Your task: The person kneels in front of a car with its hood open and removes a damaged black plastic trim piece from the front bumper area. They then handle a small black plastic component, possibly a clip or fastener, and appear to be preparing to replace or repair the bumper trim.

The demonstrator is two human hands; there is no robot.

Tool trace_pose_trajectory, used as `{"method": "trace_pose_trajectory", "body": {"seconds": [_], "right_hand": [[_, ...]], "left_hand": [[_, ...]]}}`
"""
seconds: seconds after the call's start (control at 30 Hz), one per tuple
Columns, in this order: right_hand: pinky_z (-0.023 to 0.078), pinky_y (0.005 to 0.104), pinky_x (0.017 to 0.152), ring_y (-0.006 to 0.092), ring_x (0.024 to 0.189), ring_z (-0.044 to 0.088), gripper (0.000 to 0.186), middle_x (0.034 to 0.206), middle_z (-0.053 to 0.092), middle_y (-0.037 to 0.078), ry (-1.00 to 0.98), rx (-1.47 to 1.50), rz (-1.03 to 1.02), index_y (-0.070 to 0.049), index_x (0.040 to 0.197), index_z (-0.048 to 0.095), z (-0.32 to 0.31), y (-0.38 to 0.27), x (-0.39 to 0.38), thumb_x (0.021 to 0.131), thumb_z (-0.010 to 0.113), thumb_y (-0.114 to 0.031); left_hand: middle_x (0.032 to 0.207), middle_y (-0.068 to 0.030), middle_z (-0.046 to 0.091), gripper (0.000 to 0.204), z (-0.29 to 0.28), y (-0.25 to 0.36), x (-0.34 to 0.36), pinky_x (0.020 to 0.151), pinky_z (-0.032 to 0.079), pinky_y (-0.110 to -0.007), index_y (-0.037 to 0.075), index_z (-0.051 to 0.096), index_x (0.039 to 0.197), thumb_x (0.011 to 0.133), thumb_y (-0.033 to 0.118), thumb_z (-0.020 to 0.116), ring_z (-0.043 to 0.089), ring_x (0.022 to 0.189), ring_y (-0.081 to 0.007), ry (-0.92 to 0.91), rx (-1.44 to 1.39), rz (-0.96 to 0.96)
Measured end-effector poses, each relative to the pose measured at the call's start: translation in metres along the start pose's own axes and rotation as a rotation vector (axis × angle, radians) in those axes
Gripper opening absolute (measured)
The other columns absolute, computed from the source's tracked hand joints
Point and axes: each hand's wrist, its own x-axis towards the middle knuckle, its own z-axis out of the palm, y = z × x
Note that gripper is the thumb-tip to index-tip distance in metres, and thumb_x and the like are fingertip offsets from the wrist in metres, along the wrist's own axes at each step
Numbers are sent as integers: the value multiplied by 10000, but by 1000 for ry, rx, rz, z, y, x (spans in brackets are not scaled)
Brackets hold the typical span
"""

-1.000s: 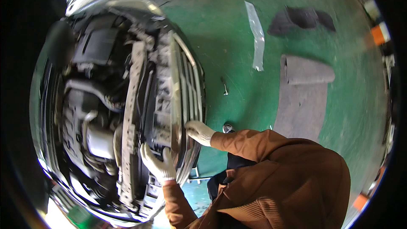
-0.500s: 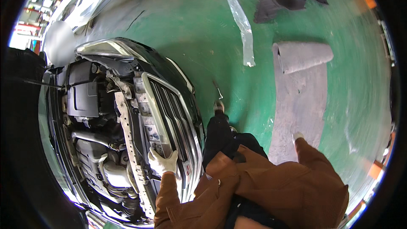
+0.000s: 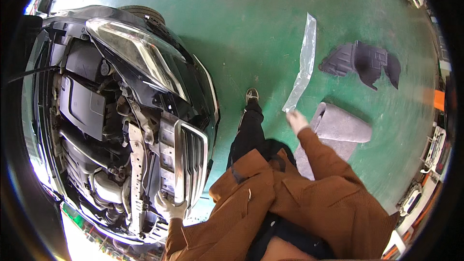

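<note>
At the car's open front, the left hand [image 3: 170,209] in a white glove was clamped on the lower edge of the grille [image 3: 183,162], which sat just above it, loose-looking against the bumper [image 3: 205,116]. The right hand [image 3: 296,120], well apart from the grille, hung free with its grip apart and blurred, near the clear strip [image 3: 303,65] on the green floor [image 3: 251,24]. The grille seemed mid-removal; shifting it likely called for a second hold on its far side.

Green painted floor [image 3: 270,29] all around, glossy and scuffed, sunlight washing across it. At two o'clock a clear plastic strip [image 3: 303,63] lies flat, a black plastic panel [image 3: 362,63] just beyond it. At three o'clock, a grey rolled mat [image 3: 340,125]. Bright glare at seven o'clock.
</note>
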Motion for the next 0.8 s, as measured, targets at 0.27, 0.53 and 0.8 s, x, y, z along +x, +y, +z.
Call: {"method": "trace_pose_trajectory", "body": {"seconds": [0.27, 0.53, 0.8], "right_hand": [[489, 271, 689, 79, 758, 582, 252, 882, 665, -1, -153, 173, -81, -48, 1116, 678, -75, -207, 169, 1013, 648, -276], [495, 285, 709, 111, 769, 594, 209, 870, 667, 22, -574, -131, -74, -66, 1069, 688, -41, -276, 302, 993, 669, -259], [547, 425, 907, 364, 976, 705, 311, 1012, 738, 186, -951, -920, -681, -42, 1105, 708, 44, -448, 372, 973, 644, -317]], "left_hand": [[1705, -217, 249, 1245, 24, 49, 21, 1308, 149, -525, 102, 276, 1658, 682, 578, 886, 181, 1584, -376, -288, -29, -754], [1554, -299, 480, 1024, 126, 174, 10, 1192, 386, -512, 26, 201, 1662, 897, 344, 803, 510, 1398, -396, 570, -434, -1164], [1161, -171, 692, 535, 96, 449, 203, 1006, 486, -358, -86, 630, 1238, 994, 377, 737, 630, 1070, -237, 582, -986, -1449]]}}
